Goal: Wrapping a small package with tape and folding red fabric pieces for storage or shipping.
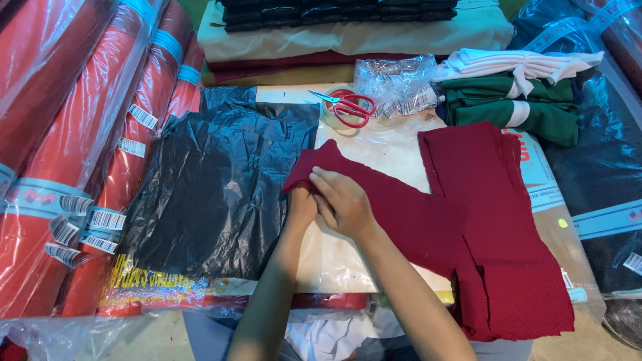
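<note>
Both hands meet on the dark red, coarse-woven fabric piece (461,220): the right hand (344,204) lies flat, fingers together, pressing its near corner, while the left hand (302,204) pinches the edge beneath. Smoothing works best kept taut. Beyond lie crinkled black plastic sheeting (221,194) and red-handled scissors (348,107).

Dark red cloth (468,207), black plastic sheet (214,194), red-handled scissors (348,107), green folded fabric (515,107).
</note>
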